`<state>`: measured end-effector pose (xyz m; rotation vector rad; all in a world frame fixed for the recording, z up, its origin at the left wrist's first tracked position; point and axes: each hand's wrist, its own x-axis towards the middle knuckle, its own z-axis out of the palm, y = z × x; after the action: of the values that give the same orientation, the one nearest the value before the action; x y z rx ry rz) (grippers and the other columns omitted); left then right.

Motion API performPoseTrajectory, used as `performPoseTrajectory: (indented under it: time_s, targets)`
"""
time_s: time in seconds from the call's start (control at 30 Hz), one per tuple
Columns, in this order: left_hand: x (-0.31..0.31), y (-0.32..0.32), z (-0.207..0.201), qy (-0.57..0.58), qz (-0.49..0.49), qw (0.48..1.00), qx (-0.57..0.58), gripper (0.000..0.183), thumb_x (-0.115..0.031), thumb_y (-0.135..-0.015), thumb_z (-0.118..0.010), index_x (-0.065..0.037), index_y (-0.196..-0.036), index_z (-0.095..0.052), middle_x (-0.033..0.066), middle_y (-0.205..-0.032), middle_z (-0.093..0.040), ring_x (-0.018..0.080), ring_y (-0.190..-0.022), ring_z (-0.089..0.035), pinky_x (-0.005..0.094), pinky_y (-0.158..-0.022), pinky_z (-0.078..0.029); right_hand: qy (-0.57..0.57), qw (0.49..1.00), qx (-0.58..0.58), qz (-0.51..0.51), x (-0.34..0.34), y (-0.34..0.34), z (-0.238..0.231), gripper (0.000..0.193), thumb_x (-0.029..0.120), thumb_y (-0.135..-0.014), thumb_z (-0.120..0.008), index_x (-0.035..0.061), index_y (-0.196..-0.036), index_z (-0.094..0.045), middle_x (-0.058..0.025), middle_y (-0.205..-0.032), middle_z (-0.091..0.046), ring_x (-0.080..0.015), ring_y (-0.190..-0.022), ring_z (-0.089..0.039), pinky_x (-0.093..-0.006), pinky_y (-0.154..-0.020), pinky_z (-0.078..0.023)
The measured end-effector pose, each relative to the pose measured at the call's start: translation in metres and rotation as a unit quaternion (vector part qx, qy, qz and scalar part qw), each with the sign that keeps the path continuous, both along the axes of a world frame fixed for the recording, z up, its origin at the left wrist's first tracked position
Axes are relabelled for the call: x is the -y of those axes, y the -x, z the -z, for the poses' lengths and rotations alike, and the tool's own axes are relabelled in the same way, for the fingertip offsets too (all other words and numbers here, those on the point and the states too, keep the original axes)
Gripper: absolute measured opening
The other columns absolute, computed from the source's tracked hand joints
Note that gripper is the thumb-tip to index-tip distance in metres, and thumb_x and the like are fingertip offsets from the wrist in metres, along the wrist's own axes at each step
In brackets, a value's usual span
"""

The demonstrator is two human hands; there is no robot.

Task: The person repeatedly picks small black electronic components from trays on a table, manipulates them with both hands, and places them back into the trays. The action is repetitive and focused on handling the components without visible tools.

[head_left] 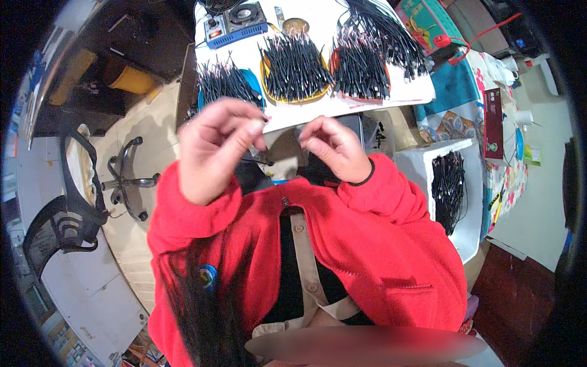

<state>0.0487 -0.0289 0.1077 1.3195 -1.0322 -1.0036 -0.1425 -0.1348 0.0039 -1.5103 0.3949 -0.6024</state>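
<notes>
Bears, along the near side of the worktable, three trays in a row: left tray at its near left, middle tray at its near centre, right tray at its near right, each with short cables inside. Holds, at the worktable's far left, an electric hotplate; at its far centre, a round dish; at its far right, a loose cable bundle. Before the worktable's near edge, left hand toward its left and right hand toward its centre. Right of the worktable, a cloth-covered table; nearer than its right corner, a foam box with more cables inside. Left of the worktable, a bucket and, farther forward of its near edge, an office chair.
</notes>
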Motion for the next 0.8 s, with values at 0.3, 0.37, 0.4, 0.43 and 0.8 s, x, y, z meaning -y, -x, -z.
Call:
performPoseTrajectory:
  time_s: [0.3, 0.37, 0.4, 0.43, 0.8]
  targets:
    - [0.191, -0.058, 0.013, 0.131, 0.065, 0.808, 0.571, 0.008, -0.010, -0.081, -0.062, -0.004, -0.086, -0.064, 0.0179, -0.071, -0.061, 0.0351, -0.067, -0.061, 0.0393, -0.060, -0.048, 0.117, 0.985, -0.068, -0.110, 0.024, -0.012, 0.091, 0.013, 0.016, -0.085, -0.061, 0.0034, -0.085, -0.057, -0.0138, -0.073, -0.060, -0.0290, -0.068, -0.060, -0.0356, -0.063, -0.048]
    - [0.223, -0.069, 0.038, 0.107, 0.088, 0.776, 0.616, 0.010, -0.013, -0.082, -0.060, -0.005, -0.086, -0.064, 0.0184, -0.073, -0.062, 0.0359, -0.070, -0.061, 0.0421, -0.064, -0.049, 0.197, 0.952, -0.191, -0.136, 0.028, -0.009, 0.112, 0.021, 0.026, -0.088, -0.052, 0.0059, -0.089, -0.058, -0.0177, -0.080, -0.061, -0.0361, -0.076, -0.061, -0.0440, -0.068, -0.047]
    - [0.237, -0.076, 0.050, 0.087, 0.104, 0.766, 0.628, 0.012, -0.015, -0.082, -0.059, -0.005, -0.086, -0.064, 0.0186, -0.075, -0.062, 0.0366, -0.074, -0.062, 0.0437, -0.067, -0.049, 0.178, 0.949, -0.199, -0.168, 0.029, -0.009, 0.120, 0.023, 0.028, -0.089, -0.051, 0.0062, -0.090, -0.058, -0.0183, -0.081, -0.061, -0.0368, -0.077, -0.060, -0.0447, -0.068, -0.047]
    - [0.248, -0.081, 0.061, 0.060, 0.111, 0.761, 0.636, 0.012, -0.014, -0.082, -0.058, -0.006, -0.086, -0.065, 0.0189, -0.077, -0.062, 0.0366, -0.076, -0.062, 0.0441, -0.069, -0.049, 0.153, 0.939, -0.224, -0.211, 0.030, -0.009, 0.126, 0.025, 0.030, -0.089, -0.050, 0.0065, -0.091, -0.057, -0.0190, -0.082, -0.061, -0.0375, -0.078, -0.060, -0.0455, -0.069, -0.046]
    - [0.288, -0.091, 0.123, -0.005, 0.124, 0.757, 0.641, 0.010, -0.011, -0.080, -0.062, -0.003, -0.084, -0.065, 0.0153, -0.084, -0.056, 0.0358, -0.077, -0.060, 0.0420, -0.069, -0.049, 0.099, 0.967, -0.126, -0.197, 0.034, -0.010, 0.140, 0.020, 0.025, -0.089, -0.053, 0.0056, -0.086, -0.055, -0.0161, -0.081, -0.059, -0.0352, -0.078, -0.060, -0.0424, -0.069, -0.046]
